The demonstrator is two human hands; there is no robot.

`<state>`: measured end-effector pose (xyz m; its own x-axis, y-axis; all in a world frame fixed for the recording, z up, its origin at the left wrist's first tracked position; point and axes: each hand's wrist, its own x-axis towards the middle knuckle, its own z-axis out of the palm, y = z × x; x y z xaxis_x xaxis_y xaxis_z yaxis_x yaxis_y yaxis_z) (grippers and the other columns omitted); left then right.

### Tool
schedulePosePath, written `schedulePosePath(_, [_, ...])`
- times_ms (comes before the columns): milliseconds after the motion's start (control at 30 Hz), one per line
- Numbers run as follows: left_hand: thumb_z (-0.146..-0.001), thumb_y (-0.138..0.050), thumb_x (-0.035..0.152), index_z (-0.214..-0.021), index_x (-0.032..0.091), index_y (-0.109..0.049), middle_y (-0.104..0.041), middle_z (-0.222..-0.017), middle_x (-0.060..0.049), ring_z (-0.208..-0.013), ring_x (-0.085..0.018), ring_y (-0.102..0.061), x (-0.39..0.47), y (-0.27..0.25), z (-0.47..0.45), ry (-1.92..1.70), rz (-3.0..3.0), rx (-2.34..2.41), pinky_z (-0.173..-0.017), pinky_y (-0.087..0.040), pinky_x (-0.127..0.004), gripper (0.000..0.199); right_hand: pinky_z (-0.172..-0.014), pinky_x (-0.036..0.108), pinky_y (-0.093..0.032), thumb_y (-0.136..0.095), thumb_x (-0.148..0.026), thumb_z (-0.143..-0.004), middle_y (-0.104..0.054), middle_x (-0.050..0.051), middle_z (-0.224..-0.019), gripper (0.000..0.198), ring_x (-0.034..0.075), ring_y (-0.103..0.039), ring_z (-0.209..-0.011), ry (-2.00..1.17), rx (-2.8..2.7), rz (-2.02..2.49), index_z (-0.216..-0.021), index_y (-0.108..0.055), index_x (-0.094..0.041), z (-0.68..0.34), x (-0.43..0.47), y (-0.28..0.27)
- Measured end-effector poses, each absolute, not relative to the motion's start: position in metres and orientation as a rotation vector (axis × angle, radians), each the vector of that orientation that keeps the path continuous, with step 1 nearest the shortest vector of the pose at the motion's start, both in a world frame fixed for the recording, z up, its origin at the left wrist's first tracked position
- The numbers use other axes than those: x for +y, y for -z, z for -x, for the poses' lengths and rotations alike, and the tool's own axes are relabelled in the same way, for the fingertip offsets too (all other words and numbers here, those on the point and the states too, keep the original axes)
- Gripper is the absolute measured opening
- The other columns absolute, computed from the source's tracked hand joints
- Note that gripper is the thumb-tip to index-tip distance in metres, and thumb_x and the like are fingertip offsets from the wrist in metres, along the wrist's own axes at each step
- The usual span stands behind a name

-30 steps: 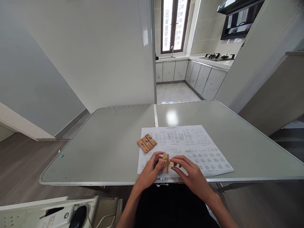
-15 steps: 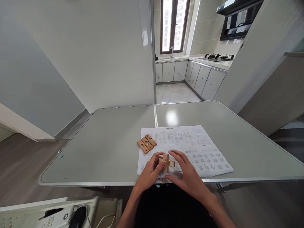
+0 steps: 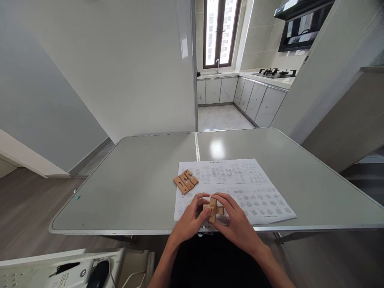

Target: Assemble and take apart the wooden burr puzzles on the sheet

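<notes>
A pale wooden burr puzzle (image 3: 213, 210) of crossed bars is held just above the front edge of the paper. My left hand (image 3: 192, 214) grips it from the left, thumb pressed on its near face. From the right, my right hand (image 3: 232, 214) closes around it, fingers at the top of the upright bar and thumb near its lower end. One bar sticks out to the right between the right thumb and fingers. Beneath lies a white printed sheet (image 3: 264, 186) with rows of small puzzle diagrams. Three flat brown wooden pieces (image 3: 186, 182) with cut-outs rest side by side on its left edge.
The grey-green folding table (image 3: 135, 188) has a metal rim and a centre seam. A small green bit (image 3: 77, 197) lies near its left edge. At lower left stands a whitish cart (image 3: 36, 266) holding a white box, a dark object and cables. Kitchen cabinets (image 3: 249, 94) are beyond.
My right fingers and thumb have closed in onto the puzzle. It has turned slightly and shifted a little right and down, the left hand keeping its hold.
</notes>
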<state>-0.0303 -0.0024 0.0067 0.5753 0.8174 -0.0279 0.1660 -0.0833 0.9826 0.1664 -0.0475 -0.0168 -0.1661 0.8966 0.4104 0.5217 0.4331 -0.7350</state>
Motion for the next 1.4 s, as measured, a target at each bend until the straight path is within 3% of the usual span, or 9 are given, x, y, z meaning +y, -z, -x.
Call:
schedulePosePath(233, [-0.103,-0.049,0.057,-0.143,0.026,-0.046,-0.067,-0.123,-0.009,-0.116,-0.027,-0.063,-0.004,-0.009,0.031,-0.657,-1.6,0.87,-0.1,-0.049,-0.039,0.051,-0.113,0.049,-0.051,-0.069,-0.023,-0.094,-0.055,0.007,-0.144,0.059,0.029,-0.053,-0.136,-0.598,-1.784,1.213,-0.148,-0.047,-0.034,-0.162,-0.049,0.019])
schedulePosePath(433, [-0.106,-0.043,0.057,-0.14,0.026,-0.048,-0.068,-0.123,-0.007,-0.109,-0.024,-0.066,-0.004,-0.008,0.03,-0.676,-1.552,0.841,-0.097,-0.051,-0.037,0.047,-0.103,0.044,-0.056,-0.07,-0.024,-0.093,-0.062,0.005,-0.134,0.052,0.027,-0.061,-0.124,-0.667,-1.617,1.228,-0.14,-0.051,-0.033,-0.147,-0.051,0.018])
schedulePosePath(600, [-0.103,-0.05,0.056,-0.142,0.025,-0.049,-0.067,-0.121,-0.007,-0.114,-0.026,-0.063,-0.004,-0.007,0.029,-0.7,-1.613,0.846,-0.102,-0.05,-0.04,0.05,-0.102,0.043,-0.056,-0.067,-0.023,-0.095,-0.063,0.005,-0.132,0.05,0.026,-0.062,-0.122,-0.632,-1.596,1.252,-0.141,-0.05,-0.032,-0.142,-0.05,0.018])
schedulePosePath(1000, [-0.106,-0.044,0.054,-0.147,0.024,-0.046,-0.061,-0.136,-0.009,-0.125,-0.027,-0.057,-0.005,-0.003,0.031,-0.703,-1.695,0.914,-0.114,-0.042,-0.043,0.05,-0.103,0.054,-0.054,-0.059,-0.023,-0.099,-0.061,0.011,-0.131,0.05,0.032,-0.057,-0.124,-0.464,-1.656,1.266,-0.147,-0.046,-0.03,-0.136,-0.047,0.022])
schedulePosePath(1167, [-0.106,-0.044,0.054,-0.148,0.025,-0.046,-0.062,-0.135,-0.01,-0.125,-0.028,-0.057,-0.005,-0.005,0.031,-0.696,-1.653,0.929,-0.112,-0.043,-0.042,0.051,-0.099,0.053,-0.057,-0.064,-0.03,-0.099,-0.055,0.01,-0.132,0.048,0.033,-0.054,-0.125,-0.386,-1.607,1.366,-0.145,-0.05,-0.034,-0.132,-0.048,0.023])
schedulePosePath(1267, [-0.106,-0.045,0.054,-0.148,0.024,-0.046,-0.064,-0.131,-0.009,-0.124,-0.027,-0.057,-0.005,-0.006,0.03,-0.702,-1.654,0.934,-0.112,-0.043,-0.042,0.052,-0.09,0.047,-0.061,-0.066,-0.033,-0.098,-0.052,0.01,-0.131,0.046,0.03,-0.059,-0.114,-0.387,-1.556,1.408,-0.142,-0.054,-0.035,-0.131,-0.048,0.023])
schedulePosePath(1400, [-0.106,-0.045,0.054,-0.149,0.024,-0.044,-0.067,-0.12,-0.008,-0.122,-0.027,-0.059,-0.005,-0.006,0.029,-0.689,-1.672,0.934,-0.112,-0.043,-0.043,0.053,-0.072,0.037,-0.063,-0.061,-0.031,-0.1,-0.056,0.009,-0.125,0.045,0.02,-0.062,-0.081,-0.447,-1.527,1.39,-0.144,-0.052,-0.033,-0.13,-0.049,0.021])
